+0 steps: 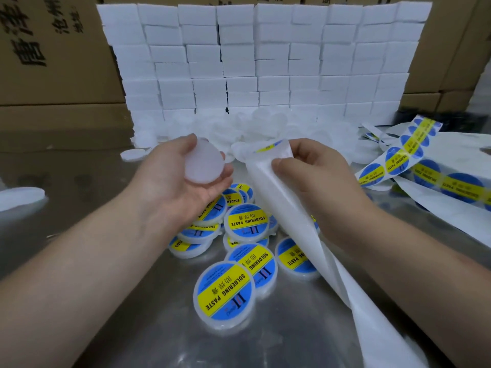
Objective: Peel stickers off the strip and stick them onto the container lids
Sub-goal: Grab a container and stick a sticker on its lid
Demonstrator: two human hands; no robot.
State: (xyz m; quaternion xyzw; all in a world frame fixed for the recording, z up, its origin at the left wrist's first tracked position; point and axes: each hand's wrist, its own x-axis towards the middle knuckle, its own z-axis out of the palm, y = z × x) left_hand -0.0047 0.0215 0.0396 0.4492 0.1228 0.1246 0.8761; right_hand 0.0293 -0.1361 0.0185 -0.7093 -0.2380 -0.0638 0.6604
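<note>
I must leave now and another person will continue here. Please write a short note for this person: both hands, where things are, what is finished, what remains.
Left hand: holds one blank lid, no sticker on it yet.
Right hand: pinches the strip; one sticker shows at its far end.
Done: a pile of labelled lids on the table below the hands.
Left to do: stick that sticker on the held lid, then label the heap of plain lids further back. Spare strips lie on the right.
</note>
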